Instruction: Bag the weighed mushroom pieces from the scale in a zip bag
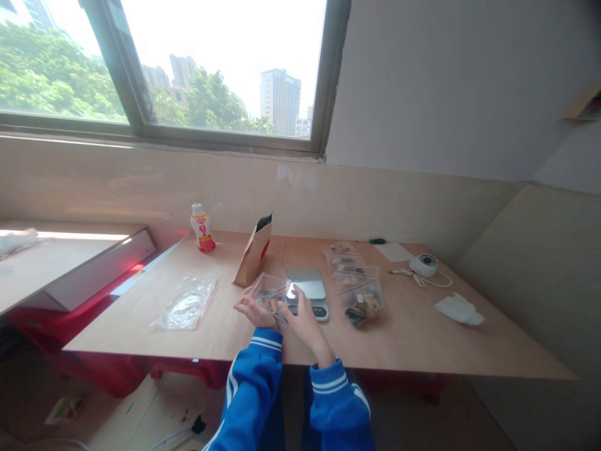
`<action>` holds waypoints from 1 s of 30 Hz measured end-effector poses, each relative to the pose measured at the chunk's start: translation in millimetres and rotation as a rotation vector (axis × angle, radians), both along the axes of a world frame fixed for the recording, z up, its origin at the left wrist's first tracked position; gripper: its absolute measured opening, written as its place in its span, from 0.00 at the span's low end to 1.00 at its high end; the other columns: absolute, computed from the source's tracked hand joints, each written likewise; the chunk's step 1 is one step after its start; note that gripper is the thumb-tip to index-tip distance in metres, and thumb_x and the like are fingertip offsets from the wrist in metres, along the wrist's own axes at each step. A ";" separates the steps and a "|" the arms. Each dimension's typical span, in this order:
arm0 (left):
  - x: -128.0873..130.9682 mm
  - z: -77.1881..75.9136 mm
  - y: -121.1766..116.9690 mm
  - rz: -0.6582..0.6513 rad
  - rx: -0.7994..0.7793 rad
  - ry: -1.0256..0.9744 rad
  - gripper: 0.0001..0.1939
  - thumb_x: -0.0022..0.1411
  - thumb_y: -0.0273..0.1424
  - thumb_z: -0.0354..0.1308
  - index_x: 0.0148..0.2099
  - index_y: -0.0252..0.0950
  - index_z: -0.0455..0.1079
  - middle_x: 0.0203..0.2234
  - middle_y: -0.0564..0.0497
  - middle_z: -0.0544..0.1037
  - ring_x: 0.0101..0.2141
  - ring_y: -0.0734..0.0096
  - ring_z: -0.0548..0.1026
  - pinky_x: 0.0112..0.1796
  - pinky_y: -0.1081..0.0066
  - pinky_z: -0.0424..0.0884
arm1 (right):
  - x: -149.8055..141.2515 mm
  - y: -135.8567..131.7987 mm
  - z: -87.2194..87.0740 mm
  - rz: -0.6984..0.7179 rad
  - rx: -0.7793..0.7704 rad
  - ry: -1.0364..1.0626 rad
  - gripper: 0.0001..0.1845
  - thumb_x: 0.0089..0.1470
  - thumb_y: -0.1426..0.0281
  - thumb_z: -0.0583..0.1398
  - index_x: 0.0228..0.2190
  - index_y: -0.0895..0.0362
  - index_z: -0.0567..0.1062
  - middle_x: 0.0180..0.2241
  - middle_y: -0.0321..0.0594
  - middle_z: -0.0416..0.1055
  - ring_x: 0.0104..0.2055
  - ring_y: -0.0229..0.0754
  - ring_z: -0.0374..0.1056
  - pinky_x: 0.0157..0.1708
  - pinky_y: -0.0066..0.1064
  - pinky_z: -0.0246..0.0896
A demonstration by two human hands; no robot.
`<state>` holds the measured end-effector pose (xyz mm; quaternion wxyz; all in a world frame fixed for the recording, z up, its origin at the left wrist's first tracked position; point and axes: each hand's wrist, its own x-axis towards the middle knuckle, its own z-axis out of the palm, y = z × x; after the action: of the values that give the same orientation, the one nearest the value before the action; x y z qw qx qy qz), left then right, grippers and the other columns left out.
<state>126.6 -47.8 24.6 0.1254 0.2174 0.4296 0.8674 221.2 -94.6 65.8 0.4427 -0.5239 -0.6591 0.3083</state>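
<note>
blue tracksuit sleeves (pixel 251 388) with white stripes are seen reaching over the near edge of a pale plywood table (pixel 122 319). a clear zip bag (pixel 270 293) holding brown food pieces is held between the two hands, just in front of a digital kitchen scale (pixel 306 283); whether it touches the steel plate cannot be told. the left hand (pixel 256 311) is turned palm up, its fingers loosely spread at the bag's near corner. the right hand (pixel 305 321) is laid over the bag's right side, its fingers curved downward. whether the bag is pinched cannot be made out. to the right of the scale, a filled zip bag (pixel 361 302) of dark and tan pieces is laid, with a row of smaller filled bags (pixel 342 258) behind it. to the left, a kraft paper bag (pixel 253 254) is propped at a tilt, a bottle with a red label (pixel 203 228) is stood near the wall, and a flat clear bag (pixel 185 305) is laid on the wood. a round white device with a cable (pixel 424 265) and a crumpled white tissue (pixel 459 309) are placed further right
</note>
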 end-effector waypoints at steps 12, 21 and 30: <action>16.8 44.2 -76.3 -0.388 -0.081 0.090 0.16 0.66 0.41 0.40 0.43 0.38 0.65 0.52 0.46 0.68 0.54 0.62 0.65 0.53 0.60 0.60 | 21.8 -29.2 38.3 0.133 0.012 0.285 0.24 0.59 0.58 0.53 0.54 0.53 0.66 0.51 0.44 0.70 0.53 0.47 0.66 0.52 0.40 0.61; 9.2 61.6 -85.9 -0.447 -0.152 0.460 0.15 0.64 0.38 0.49 0.48 0.37 0.68 0.51 0.45 0.69 0.54 0.61 0.65 0.55 0.60 0.58 | 42.9 -34.7 40.1 -0.082 0.092 0.413 0.25 0.59 0.54 0.51 0.51 0.56 0.68 0.46 0.45 0.74 0.50 0.48 0.69 0.51 0.40 0.62; 9.4 71.0 -81.4 -0.832 -0.270 0.311 0.16 0.60 0.43 0.53 0.39 0.35 0.71 0.33 0.48 0.77 0.32 0.69 0.75 0.36 0.70 0.70 | 66.0 -42.4 36.8 -0.262 0.115 0.503 0.21 0.56 0.50 0.51 0.33 0.56 0.68 0.26 0.42 0.77 0.30 0.47 0.74 0.34 0.36 0.69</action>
<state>136.0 -129.2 95.6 0.4239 0.4806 0.4285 0.6369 287.2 -137.0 102.6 0.6572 -0.4857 -0.4718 0.3310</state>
